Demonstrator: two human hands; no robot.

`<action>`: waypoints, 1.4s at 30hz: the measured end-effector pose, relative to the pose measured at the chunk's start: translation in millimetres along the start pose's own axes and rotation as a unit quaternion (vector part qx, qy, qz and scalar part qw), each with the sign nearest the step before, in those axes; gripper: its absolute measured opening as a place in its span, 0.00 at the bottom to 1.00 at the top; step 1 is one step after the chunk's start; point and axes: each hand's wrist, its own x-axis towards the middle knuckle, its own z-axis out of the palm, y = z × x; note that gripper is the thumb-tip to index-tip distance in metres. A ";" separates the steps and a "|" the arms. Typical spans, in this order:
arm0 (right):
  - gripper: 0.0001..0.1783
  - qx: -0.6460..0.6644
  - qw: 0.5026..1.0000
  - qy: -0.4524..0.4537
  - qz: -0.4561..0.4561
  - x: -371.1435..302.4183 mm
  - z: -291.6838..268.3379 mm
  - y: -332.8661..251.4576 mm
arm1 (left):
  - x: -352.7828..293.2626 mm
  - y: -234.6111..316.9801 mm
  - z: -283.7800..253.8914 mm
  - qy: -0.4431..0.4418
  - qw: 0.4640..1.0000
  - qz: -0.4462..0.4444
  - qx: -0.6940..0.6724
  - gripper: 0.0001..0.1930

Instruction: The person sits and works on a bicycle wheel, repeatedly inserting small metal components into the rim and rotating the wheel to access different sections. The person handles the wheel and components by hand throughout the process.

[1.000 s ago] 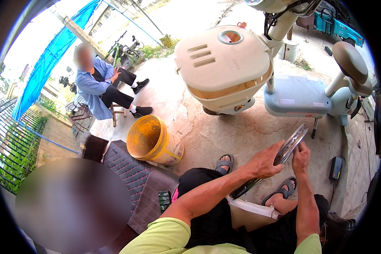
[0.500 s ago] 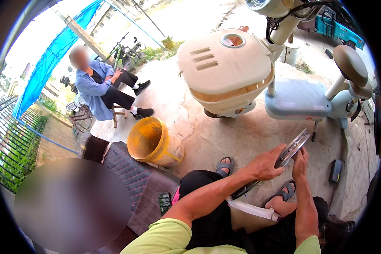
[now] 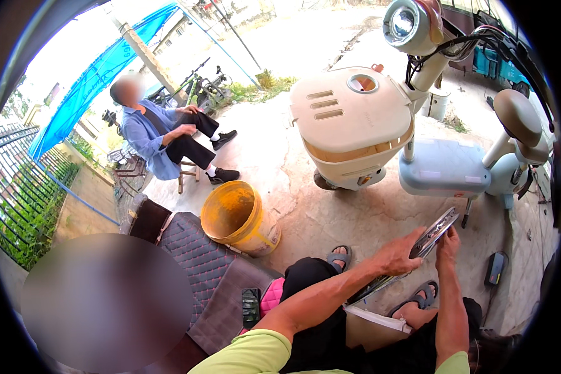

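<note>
A long, flat object (image 3: 438,227) with a shiny clear or metallic rim and a darker middle is held up in front of my knees; its exact kind I cannot make out. My left hand (image 3: 397,255) grips it from the left side, fingers wrapped over the edge. On its right side, my right hand (image 3: 448,247) holds the edge, with its fingers partly hidden. The object's lower end slants down toward my lap and is partly covered by my left hand and forearm. Below it, a white strip (image 3: 378,316) edges a tan piece between my legs.
A pale electric scooter with a cream front basket (image 3: 355,118) and blue-grey footboard (image 3: 444,167) stands ahead. A yellow bucket (image 3: 265,232) is at left, beside a quilted dark seat (image 3: 199,249) bearing a dark phone-like item (image 3: 250,308). Farther off sits a person (image 3: 151,140). A black box (image 3: 495,268) lies right.
The view has shifted, so the scooter, bucket and held object appear lower. The seated person's hands have moved apart. Both my hands keep their hold.
</note>
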 end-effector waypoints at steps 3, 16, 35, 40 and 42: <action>0.14 -0.011 0.997 -0.033 -0.065 -4.8 14.2 1.7 | -11.8 -0.5 -0.4 0.013 1.000 0.000 -0.011 0.43; 0.09 -0.040 0.989 -0.126 -0.071 21.4 -16.6 -8.7 | -19.5 -8.0 10.8 0.027 0.999 -0.003 -0.024 0.42; 0.08 -0.281 0.946 -0.050 -0.151 12.9 48.9 -20.2 | 12.0 -12.8 -9.0 0.100 0.993 -0.038 0.043 0.37; 0.07 -0.203 0.970 -0.082 -0.110 8.6 62.9 -22.8 | 25.9 -18.2 -21.4 0.099 0.994 -0.026 0.037 0.35; 0.06 -0.164 0.977 -0.092 -0.099 8.4 66.8 -20.7 | 28.7 -24.8 -19.9 0.110 0.993 -0.007 0.033 0.35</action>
